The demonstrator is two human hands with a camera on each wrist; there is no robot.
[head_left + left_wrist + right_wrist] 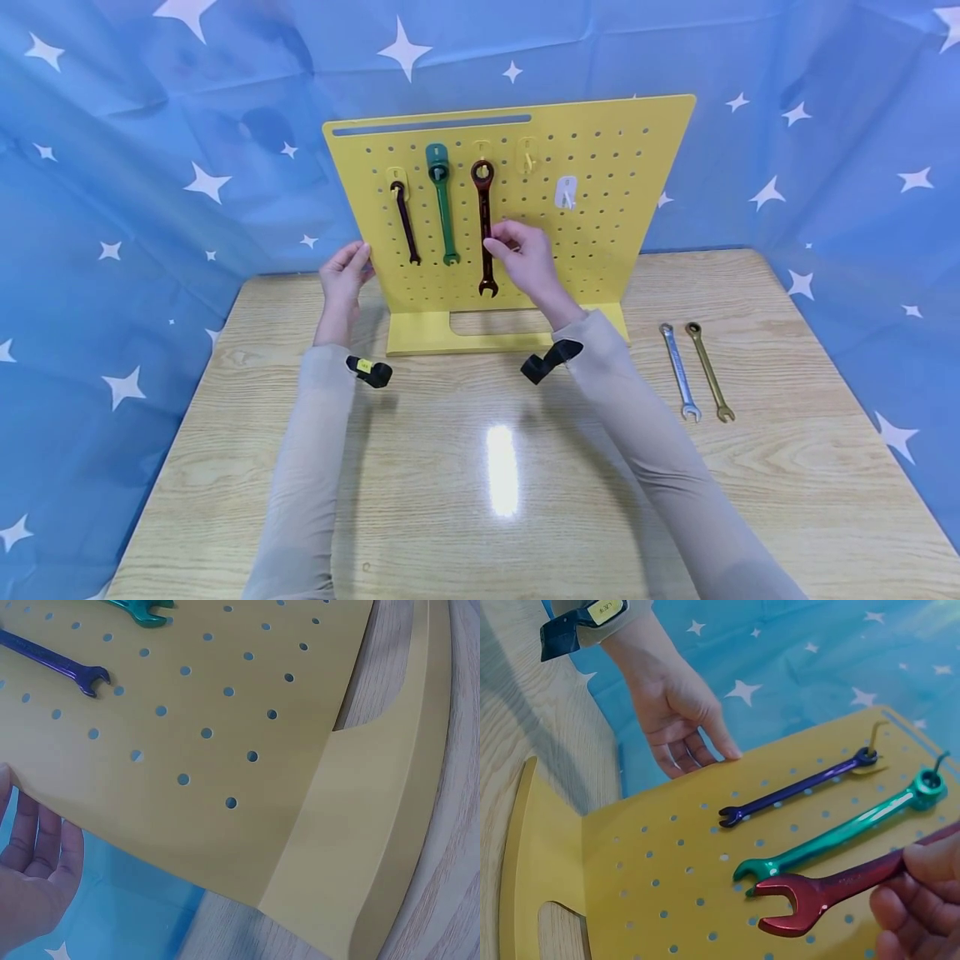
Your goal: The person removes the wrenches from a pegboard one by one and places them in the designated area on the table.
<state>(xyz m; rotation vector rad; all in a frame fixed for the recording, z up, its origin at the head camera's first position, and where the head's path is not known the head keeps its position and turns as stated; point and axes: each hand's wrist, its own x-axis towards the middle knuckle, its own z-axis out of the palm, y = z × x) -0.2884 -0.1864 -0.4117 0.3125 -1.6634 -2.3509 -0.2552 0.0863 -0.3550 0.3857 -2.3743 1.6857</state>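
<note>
My right hand (522,252) pinches a dark red combination wrench (485,204) by its shank, between thumb and fingers. The wrench hangs upright before the yellow pegboard (600,250), ring end up at a yellow hook; whether the ring is on the hook I cannot tell. In the right wrist view its open jaw end points down the board. My left hand (345,273) grips the board's left edge, thumb at the front and fingers behind. Left of the red wrench, a green wrench (445,212) and a smaller purple wrench (406,221) hang from hooks.
To the right on the board are a yellow hook (527,157) and a white hook (566,192). A silver-blue wrench (680,371) and a bronze wrench (710,371) lie on the wooden table (450,517), right of the board. Behind hangs a blue star-printed cloth (262,125).
</note>
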